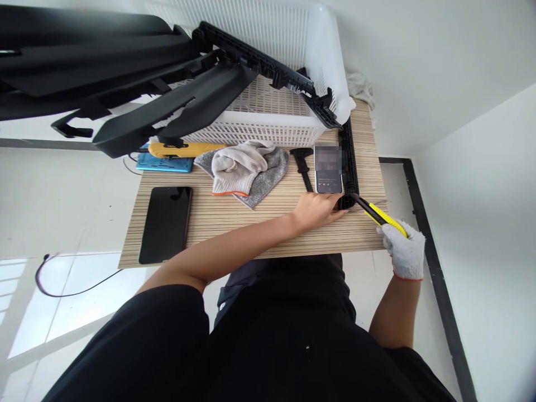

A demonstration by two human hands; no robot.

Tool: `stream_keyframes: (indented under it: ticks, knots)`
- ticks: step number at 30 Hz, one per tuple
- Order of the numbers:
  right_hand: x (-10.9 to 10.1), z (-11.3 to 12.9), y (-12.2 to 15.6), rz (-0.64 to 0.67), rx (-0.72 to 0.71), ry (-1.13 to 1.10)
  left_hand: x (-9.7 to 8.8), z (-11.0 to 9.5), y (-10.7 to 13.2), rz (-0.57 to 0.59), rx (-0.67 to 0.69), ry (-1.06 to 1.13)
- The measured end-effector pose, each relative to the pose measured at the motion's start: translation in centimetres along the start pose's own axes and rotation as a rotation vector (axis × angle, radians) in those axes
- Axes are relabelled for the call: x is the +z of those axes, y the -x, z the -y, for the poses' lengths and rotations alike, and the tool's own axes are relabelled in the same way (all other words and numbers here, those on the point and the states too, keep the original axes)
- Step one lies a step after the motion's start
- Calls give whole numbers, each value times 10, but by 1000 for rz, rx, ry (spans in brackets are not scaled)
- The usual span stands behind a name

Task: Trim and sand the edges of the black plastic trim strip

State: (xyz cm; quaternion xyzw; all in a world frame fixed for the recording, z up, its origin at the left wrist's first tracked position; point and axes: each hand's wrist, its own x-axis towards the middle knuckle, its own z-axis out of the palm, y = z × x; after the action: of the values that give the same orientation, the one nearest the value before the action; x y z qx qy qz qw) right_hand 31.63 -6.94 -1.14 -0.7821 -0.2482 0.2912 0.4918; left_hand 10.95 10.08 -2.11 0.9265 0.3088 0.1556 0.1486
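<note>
A long black plastic trim piece (349, 162) lies along the right side of the table, its near end under my bare left hand (317, 212). The fingers of that hand grip the near end from the left. In a white knitted glove, my right hand (404, 248) is closed around a yellow and black utility knife (383, 216). The knife's tip reaches the near end of the trim piece; the exact contact is too small to make out. Just beyond my left hand lie a phone (329, 170) with a lit screen and a black caliper (302, 164).
A white plastic basket (268, 127) at the back holds large black plastic panels (167, 106) jutting out leftward. On the wooden table (259, 234) are a white glove (240, 164), a grey cloth (274, 170), a yellow-handled tool (184, 149), a blue object (163, 163) and a dark tablet (165, 223).
</note>
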Motion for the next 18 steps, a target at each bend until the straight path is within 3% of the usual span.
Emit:
stream_keyframes:
  ticks: [18]
  knots:
    - [2,1,2,-33,-14,9,-2,-1,0,19,-30,6]
